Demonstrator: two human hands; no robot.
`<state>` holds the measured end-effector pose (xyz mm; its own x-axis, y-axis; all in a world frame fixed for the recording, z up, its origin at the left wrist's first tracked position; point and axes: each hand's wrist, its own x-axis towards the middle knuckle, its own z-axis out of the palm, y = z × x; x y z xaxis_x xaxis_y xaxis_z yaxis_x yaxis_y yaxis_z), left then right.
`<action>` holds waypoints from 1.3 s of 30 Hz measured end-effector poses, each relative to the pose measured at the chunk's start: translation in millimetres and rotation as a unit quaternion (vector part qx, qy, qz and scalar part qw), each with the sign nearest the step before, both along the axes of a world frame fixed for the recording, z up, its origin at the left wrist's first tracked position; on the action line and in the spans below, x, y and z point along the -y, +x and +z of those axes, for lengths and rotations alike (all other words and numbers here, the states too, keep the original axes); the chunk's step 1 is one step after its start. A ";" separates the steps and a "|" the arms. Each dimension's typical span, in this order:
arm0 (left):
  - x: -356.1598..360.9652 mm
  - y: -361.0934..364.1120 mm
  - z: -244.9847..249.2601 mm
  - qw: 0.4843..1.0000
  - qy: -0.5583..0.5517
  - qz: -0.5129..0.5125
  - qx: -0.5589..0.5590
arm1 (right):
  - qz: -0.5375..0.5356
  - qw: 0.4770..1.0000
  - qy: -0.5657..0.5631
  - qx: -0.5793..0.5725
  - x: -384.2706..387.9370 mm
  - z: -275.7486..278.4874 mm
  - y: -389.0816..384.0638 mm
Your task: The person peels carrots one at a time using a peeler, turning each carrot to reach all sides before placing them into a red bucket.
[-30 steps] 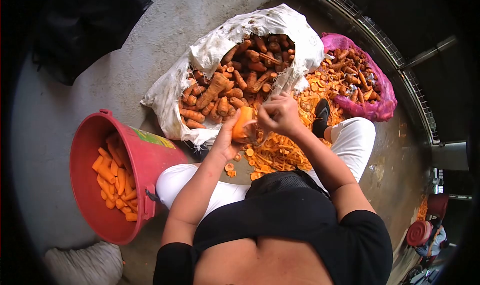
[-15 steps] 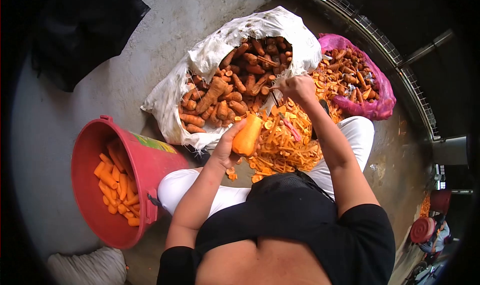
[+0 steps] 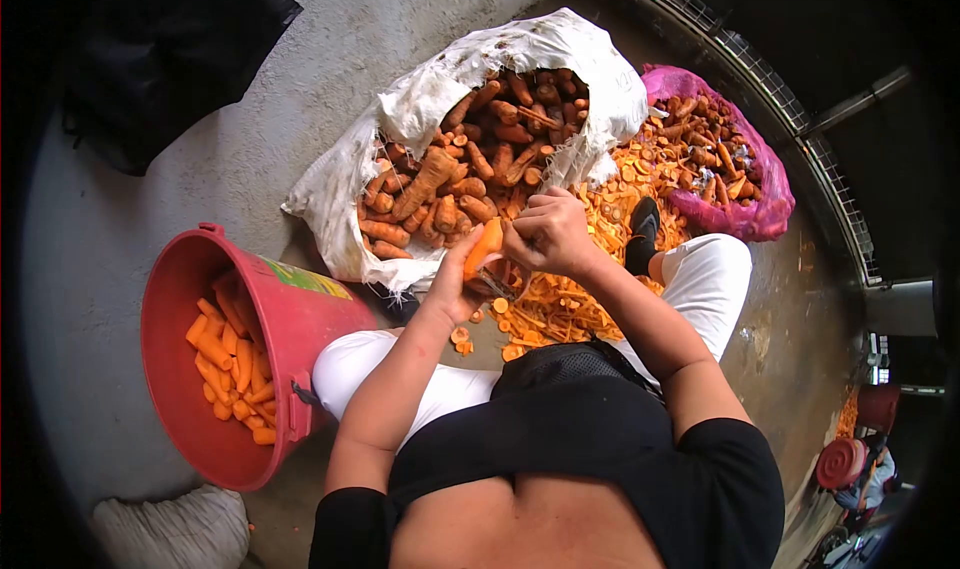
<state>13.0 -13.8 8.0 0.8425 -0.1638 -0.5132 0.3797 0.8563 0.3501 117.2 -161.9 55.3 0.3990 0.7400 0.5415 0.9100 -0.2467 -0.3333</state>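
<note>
My left hand (image 3: pixel 456 287) is closed around a peeled, bright orange carrot (image 3: pixel 485 249). Close beside it, my right hand (image 3: pixel 552 234) is a fist round a peeler (image 3: pixel 515 281), whose metal end shows at the lower side of the carrot; its handle is hidden in my fingers. Both hands are above a heap of orange peelings and cut carrot ends (image 3: pixel 560 309). Just beyond them, a torn white sack (image 3: pixel 335 204) lies open, full of unpeeled carrots (image 3: pixel 430 184).
On the left a red bucket (image 3: pixel 320 309) leans toward me with peeled carrots (image 3: pixel 230 359) inside. A pink mesh sack (image 3: pixel 770 194) of carrots stands at the right back. A pale sack (image 3: pixel 175 529) lies bottom left. A person (image 3: pixel 868 479) is far right, near a red lid-like disc (image 3: pixel 840 463).
My right hand has come down and left with the peeler, from above the peelings to the carrot. The carrot in my left hand has tilted and risen slightly.
</note>
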 end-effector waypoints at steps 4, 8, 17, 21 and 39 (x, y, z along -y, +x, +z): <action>-1.5 0.0 -8.1 0.998 0.036 -0.041 0.026 | -0.014 0.999 0.043 -0.006 -1.7 -16.6 14.1; -2.7 -14.3 19.6 0.990 0.077 -0.101 0.067 | -0.221 0.967 -0.097 0.080 28.4 -58.1 100.9; -3.6 -1.2 -2.1 0.999 -0.005 -0.042 0.026 | -0.238 0.942 -0.019 -0.236 27.3 -11.4 37.3; 1.3 -2.9 5.1 0.999 0.006 -0.031 -0.013 | -0.057 0.996 0.032 -0.059 11.9 3.0 -0.1; 3.8 -4.6 13.4 0.991 0.090 -0.091 0.037 | -0.184 0.972 -0.020 -0.144 28.7 -1.4 31.2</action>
